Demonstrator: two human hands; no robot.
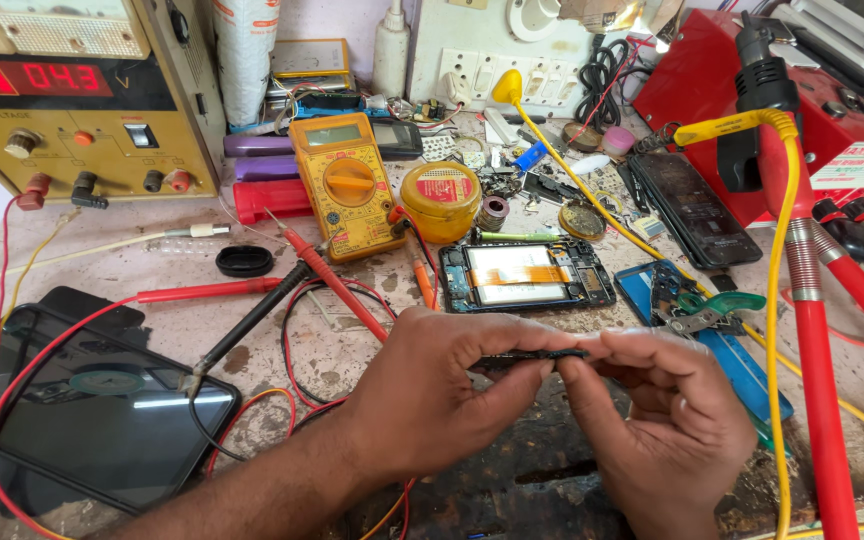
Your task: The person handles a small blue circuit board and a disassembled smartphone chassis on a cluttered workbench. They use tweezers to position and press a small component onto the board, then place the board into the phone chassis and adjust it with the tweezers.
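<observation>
Left hand [422,390] and right hand [672,420] pinch a thin dark circuit strip [527,356] between closed fingertips, near centre over the bench [332,350]. Opened phone [527,275] lies just beyond, multimeter [347,185] far left. Inspection step; next move needs steady alignment.

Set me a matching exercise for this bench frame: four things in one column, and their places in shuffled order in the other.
Things:
1. yellow multimeter
2. opened phone
3. dark tablet
4. thin dark part

Places:
A. pinched between left hand and right hand
B. flat at the near left edge, red wire across it
C. centre of the bench, just beyond the hands
D. behind the red and black probes, beside the round yellow tin

Pairs: 1-D, 2-C, 3-B, 4-A
</observation>
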